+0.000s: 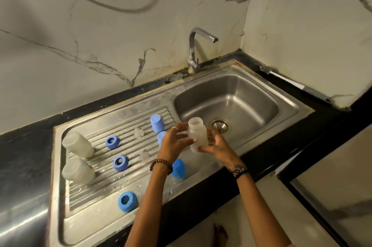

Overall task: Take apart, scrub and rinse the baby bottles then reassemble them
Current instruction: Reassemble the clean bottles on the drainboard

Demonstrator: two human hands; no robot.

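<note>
We look down on a dark table [24, 158] set against a marble-patterned wall [80, 49], carrying a stainless steel sink [237, 94] with a ribbed drainboard [128, 118] to its left and a chrome tap [194, 49] behind the basin. Above the basin's near left edge, our two hands meet around a frosted, uncapped baby bottle [197, 134], held upright with its open neck up. The left hand [174, 146] touches the bottle's left side with loosely curved fingers; the right hand [217, 147] curls round its lower right side and base, so the bottle sits between both palms. On the drainboard, well to the left of the hands, two more frosted bottles [77, 145] [77, 171] stand upside down. Three blue screw rings [112, 142] [120, 163] [127, 201] lie scattered across the board, with two clear teats [138, 132] [144, 156] between them. Blue caps [157, 123] [178, 168] sit just beside the left wrist. A bottle brush [291, 83] rests on the table behind the sink.
</note>
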